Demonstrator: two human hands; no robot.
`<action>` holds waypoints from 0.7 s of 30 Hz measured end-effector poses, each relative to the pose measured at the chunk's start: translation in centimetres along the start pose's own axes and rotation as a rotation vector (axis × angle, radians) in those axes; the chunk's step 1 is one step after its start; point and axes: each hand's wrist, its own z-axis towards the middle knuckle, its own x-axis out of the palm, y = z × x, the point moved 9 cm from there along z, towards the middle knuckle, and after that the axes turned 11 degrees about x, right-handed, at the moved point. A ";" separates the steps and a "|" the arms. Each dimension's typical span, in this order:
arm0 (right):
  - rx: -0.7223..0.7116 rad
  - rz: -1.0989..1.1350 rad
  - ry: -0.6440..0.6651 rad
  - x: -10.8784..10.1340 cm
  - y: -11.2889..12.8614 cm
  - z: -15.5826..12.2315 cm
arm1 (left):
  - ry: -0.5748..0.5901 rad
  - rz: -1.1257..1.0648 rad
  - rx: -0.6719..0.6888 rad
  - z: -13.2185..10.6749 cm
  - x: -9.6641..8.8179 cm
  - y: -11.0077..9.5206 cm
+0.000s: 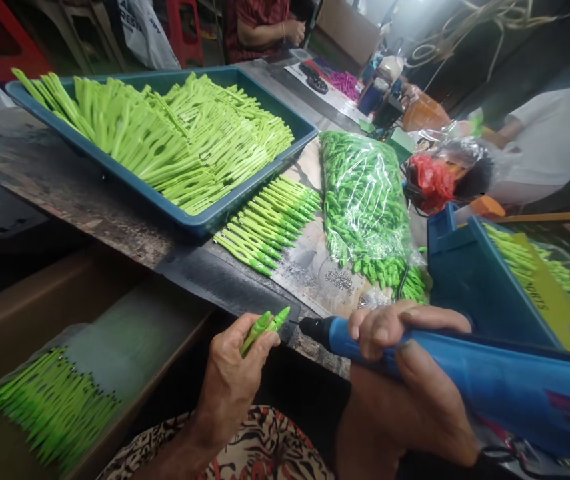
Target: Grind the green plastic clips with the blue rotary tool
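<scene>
My left hand pinches a pair of slim green pointed plastic pieces, their tips up. Closed round a blue electric screwdriver is my right hand; the black nose and thin bit point left at the pieces, a small gap apart. Just beyond, a neat row of light-green handles with darker pointed tips lies on the table. Tiny metal screws are scattered near it. A clear plastic bag of dark-green pointed parts spills some toward my right hand.
A dark-blue tray heaped with light-green handles stands at the back left. On the right is a blue bin. At lower left, a cardboard box contains bagged green pieces. Two other people are farther back.
</scene>
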 end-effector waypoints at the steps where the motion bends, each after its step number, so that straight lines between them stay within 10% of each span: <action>1: -0.003 -0.001 0.002 0.0 0.0 0.0 | -0.004 -0.012 -0.015 0.0 -0.1 0.2; 21: 0.014 -0.003 -0.001 0.0 -0.4 0.1 | -0.039 0.020 -0.005 -0.1 -0.4 0.4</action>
